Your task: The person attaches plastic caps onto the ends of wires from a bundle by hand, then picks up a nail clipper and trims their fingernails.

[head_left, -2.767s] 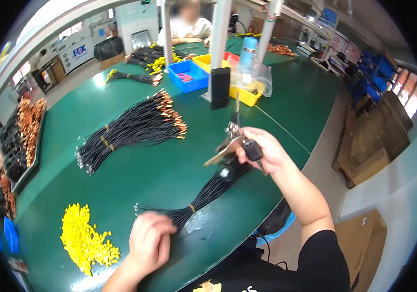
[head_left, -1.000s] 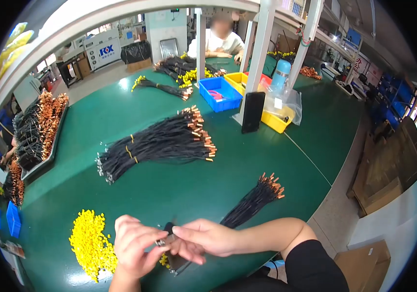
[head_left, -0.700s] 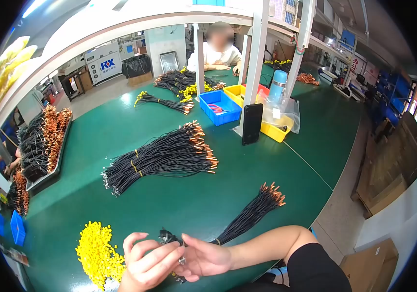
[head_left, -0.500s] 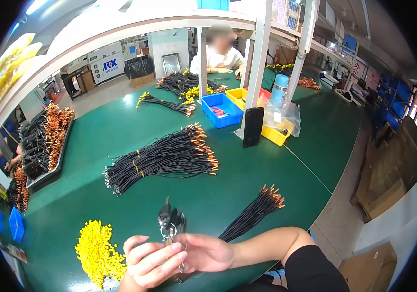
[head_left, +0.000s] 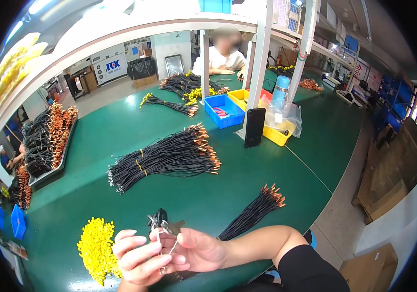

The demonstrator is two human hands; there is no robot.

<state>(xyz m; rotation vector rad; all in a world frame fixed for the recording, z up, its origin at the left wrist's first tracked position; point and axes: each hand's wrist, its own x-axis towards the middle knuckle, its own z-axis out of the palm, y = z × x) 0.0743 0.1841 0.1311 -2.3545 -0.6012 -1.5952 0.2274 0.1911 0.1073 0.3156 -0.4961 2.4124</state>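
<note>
A bunch of keys is held above the near edge of the green table, with a black-headed piece on top and metal rings below it. My left hand has its fingers curled around the lower part of the bunch. From the right, my right hand pinches the rings and a flat, dull key. Fingers partly cover the lower pieces. Just left of my hands lies a heap of small yellow caps. Behind my right forearm rests a bundle of black wires with copper-coloured ends.
A larger tied bundle of black wires lies mid-table. Farther back stand a blue bin, a phone against a post, and a bottle. A tray of wires sits left. Another person sits across the table.
The keys have tipped over and shifted slightly left and down between my hands. The flat key and the rings now show more clearly. My left hand has moved a little left.
</note>
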